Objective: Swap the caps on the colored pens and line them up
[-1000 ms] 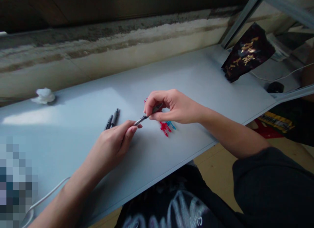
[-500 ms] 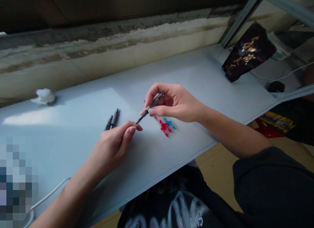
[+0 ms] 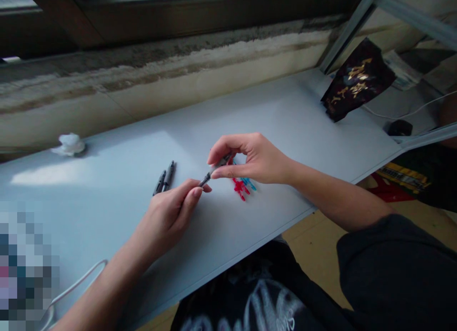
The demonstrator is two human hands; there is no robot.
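Note:
My right hand (image 3: 252,160) pinches a slim black marker pen (image 3: 215,169) between thumb and fingers, with its narrow end pointing left. My left hand (image 3: 166,217) meets that narrow end, its fingertips closed around it. Just beyond my left hand, two dark pens (image 3: 164,177) lie side by side on the pale blue-grey tabletop (image 3: 107,198). Small red and blue plastic pieces (image 3: 241,186) lie under and just beyond my right hand, partly hidden by it.
A crumpled white tissue (image 3: 70,144) lies at the table's far left, and a black-and-gold bag (image 3: 357,79) stands at the far right corner. A white cable (image 3: 78,286) runs along the near left. The table's front edge drops to a tan floor (image 3: 314,240).
My right hand has dropped slightly and closed further along the pen, which now lies flatter and shows less of its length. The small plastic pieces have not moved.

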